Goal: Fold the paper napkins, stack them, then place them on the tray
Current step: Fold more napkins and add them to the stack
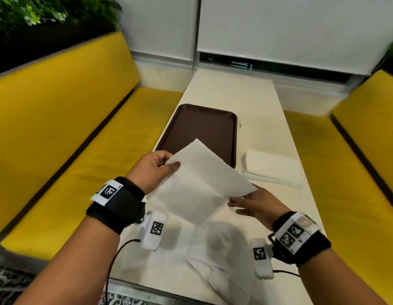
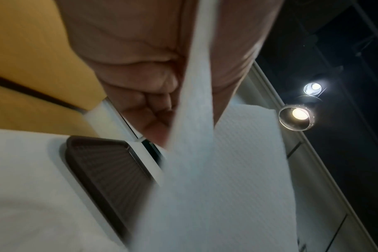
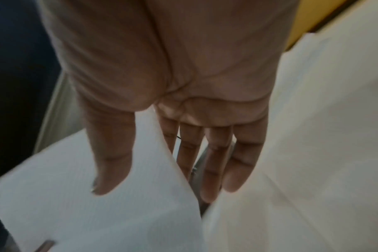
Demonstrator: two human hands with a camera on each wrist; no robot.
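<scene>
A white paper napkin (image 1: 202,179) hangs above the table between both hands, bent along a crease with its upper half tilted up. My left hand (image 1: 154,166) pinches its left edge between thumb and fingers; in the left wrist view the napkin (image 2: 216,170) runs between the thumb and curled fingers (image 2: 153,105). My right hand (image 1: 250,204) pinches the right corner, thumb on top and straight fingers (image 3: 214,162) underneath the napkin (image 3: 97,213). The brown tray (image 1: 204,128) lies bare just beyond the napkin. More napkins (image 1: 213,260) lie flat near the front edge.
A stack of white napkins (image 1: 272,168) in a clear holder sits right of the tray. The cream table (image 1: 230,93) runs away from me between two yellow benches (image 1: 81,150). A cable (image 1: 116,256) trails from my left wrist.
</scene>
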